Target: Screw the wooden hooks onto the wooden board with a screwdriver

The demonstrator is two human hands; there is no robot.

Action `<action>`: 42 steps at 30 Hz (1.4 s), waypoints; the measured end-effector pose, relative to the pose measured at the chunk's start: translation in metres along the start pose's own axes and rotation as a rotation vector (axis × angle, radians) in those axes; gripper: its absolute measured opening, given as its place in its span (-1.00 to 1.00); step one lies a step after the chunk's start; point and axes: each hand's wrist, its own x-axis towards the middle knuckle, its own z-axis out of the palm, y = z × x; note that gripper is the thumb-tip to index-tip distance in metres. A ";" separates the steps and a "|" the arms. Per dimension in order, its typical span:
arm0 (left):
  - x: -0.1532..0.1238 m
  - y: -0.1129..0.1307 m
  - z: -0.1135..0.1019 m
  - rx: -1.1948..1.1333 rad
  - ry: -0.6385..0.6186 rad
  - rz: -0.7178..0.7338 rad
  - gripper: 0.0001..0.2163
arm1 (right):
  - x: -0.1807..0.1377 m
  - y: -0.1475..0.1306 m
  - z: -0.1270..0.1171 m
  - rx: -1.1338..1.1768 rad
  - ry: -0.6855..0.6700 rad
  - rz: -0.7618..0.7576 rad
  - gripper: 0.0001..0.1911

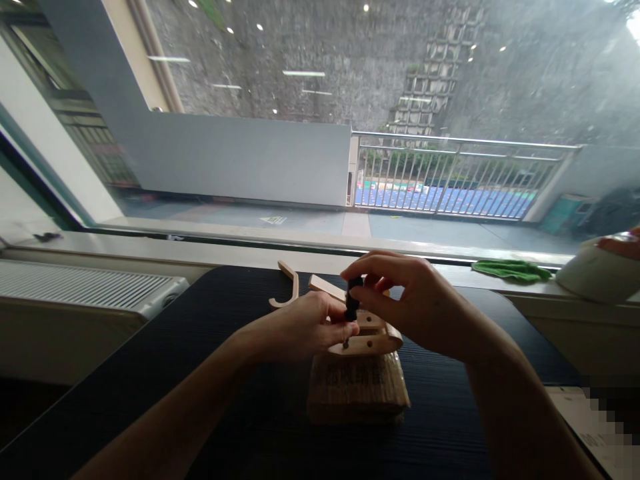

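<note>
Two bare hands meet over a pale wooden piece with rounded ends and dark round holes [383, 344], which rests on a block-shaped packet of thin, light-brown wooden strips in clear wrapping printed with dark characters [357, 401], set on a black wood-grained table [270, 427]. The right hand [403, 287] grips a short, black, cylindrical tool [353, 298] between thumb and fingers, holding it close to upright over the holed piece. The left hand [315, 319] has its fingertips at the foot of the tool and against the wood; whether they pinch the tool's tip, a fastener or only the wood, I cannot tell, as the fingers hide that spot. The tool appears to be a stubby driver, so doing this well likely means keeping its axis in line with the hole, pressing straight down and turning in short, even twists. The left fingertips best steady the wood without crowding the tip. The packet makes a raised support, but its wrapping could slip, so firm downward pressure matters. A pale, hook-shaped wooden piece [297, 285] lies beyond the left hand, well placed out of the way.
</note>
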 end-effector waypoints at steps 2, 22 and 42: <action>0.000 0.002 0.000 0.009 0.004 0.004 -0.69 | 0.000 0.001 0.000 -0.020 0.010 0.019 -0.84; -0.001 0.006 0.000 0.022 -0.011 -0.001 -0.67 | 0.001 0.002 0.002 -0.038 0.033 0.019 -0.80; -0.001 0.004 0.002 0.013 -0.006 0.002 -0.69 | 0.001 0.004 0.001 -0.001 0.020 -0.002 -0.79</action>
